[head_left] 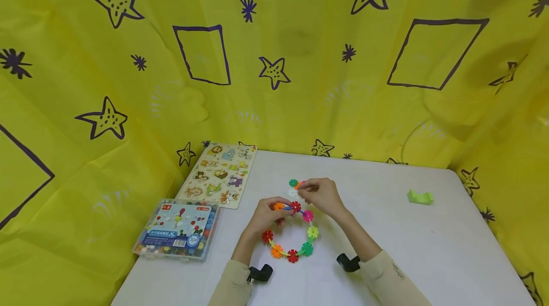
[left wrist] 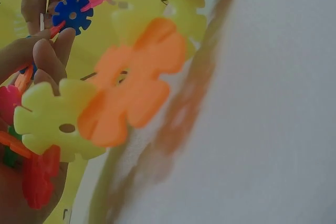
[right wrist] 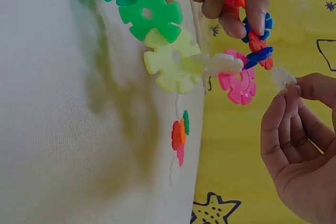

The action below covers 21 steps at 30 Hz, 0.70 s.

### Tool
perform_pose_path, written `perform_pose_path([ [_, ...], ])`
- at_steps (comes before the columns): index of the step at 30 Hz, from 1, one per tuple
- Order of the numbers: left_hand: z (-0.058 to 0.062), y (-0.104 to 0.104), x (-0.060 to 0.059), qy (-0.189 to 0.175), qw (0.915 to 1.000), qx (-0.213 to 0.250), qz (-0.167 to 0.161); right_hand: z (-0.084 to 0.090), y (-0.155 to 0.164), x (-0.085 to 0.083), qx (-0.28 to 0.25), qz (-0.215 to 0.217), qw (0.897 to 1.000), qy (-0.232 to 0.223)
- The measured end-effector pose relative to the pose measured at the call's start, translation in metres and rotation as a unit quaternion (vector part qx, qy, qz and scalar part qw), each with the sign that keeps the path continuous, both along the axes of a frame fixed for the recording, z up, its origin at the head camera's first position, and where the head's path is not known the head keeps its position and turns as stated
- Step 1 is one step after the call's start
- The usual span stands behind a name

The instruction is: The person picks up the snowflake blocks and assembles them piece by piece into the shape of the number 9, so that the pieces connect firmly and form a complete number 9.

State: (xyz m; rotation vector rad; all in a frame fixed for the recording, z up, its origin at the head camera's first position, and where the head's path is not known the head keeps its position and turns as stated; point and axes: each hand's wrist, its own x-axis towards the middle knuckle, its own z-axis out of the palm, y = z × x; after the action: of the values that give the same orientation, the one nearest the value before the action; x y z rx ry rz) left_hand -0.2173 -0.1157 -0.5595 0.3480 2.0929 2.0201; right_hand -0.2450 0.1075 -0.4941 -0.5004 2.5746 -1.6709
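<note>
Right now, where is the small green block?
In the head view, the green block sits alone on the white table, far right of the hands and the snowflake-piece ring.

Both hands raised, fingers pinched, nr touching.

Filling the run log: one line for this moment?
left hand: grips snowflake-disc ring | right hand: pinches white disc | surface: white table
</note>
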Motion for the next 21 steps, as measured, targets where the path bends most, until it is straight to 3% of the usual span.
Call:
perform_pose_path([
  [10, 0.002, 0.004, 0.002, 0.012, 0.9999, -0.004, 0.007, 0.005, -0.008, 0.005, 0.045, 0.008, 0.998, 0.042],
  [17, 0.003, 0.003, 0.003, 0.028, 0.9994, -0.011, 0.019, 0.008, -0.010, 0.006, 0.060, 0.069, 0.995, 0.051],
  [21, 0.003, 0.003, 0.003, 0.039, 0.9986, -0.015, 0.033, 0.006, -0.008, 0.004, 0.055, 0.078, 0.995, 0.041],
])
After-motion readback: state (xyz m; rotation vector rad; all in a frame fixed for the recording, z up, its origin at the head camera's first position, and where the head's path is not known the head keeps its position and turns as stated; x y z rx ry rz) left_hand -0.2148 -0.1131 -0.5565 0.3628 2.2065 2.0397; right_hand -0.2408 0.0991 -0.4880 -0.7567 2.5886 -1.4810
